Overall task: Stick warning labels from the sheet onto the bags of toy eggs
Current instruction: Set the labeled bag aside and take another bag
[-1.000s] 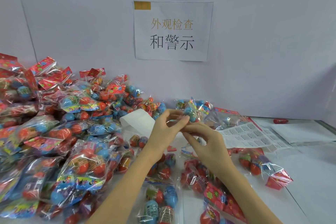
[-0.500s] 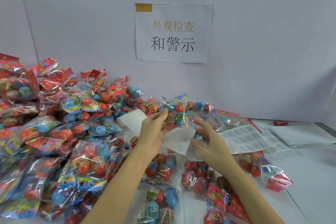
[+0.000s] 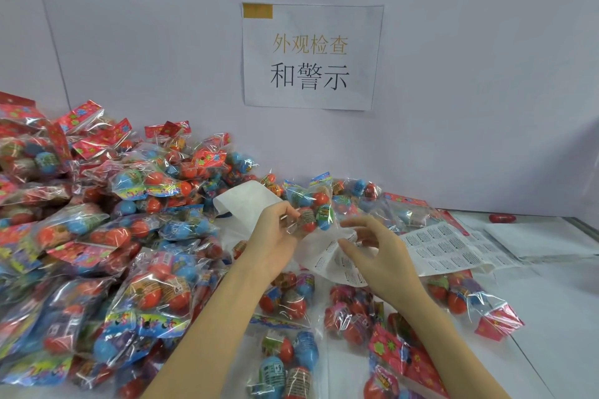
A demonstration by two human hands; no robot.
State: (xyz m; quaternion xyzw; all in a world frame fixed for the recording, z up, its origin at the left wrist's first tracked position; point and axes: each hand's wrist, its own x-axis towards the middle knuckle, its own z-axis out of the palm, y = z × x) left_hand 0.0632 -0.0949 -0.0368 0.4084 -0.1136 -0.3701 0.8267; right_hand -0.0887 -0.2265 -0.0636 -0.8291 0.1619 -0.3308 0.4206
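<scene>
Everywhere, bags of toy eggs [image 3: 97,236] over white table [image 3: 557,317], lilac wall [image 3: 470,74] behind.

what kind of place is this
Probably a packing or inspection station in a toy factory: a big heap of bagged toy eggs, a label sheet on the table, and a printed station sign on the wall.
</scene>
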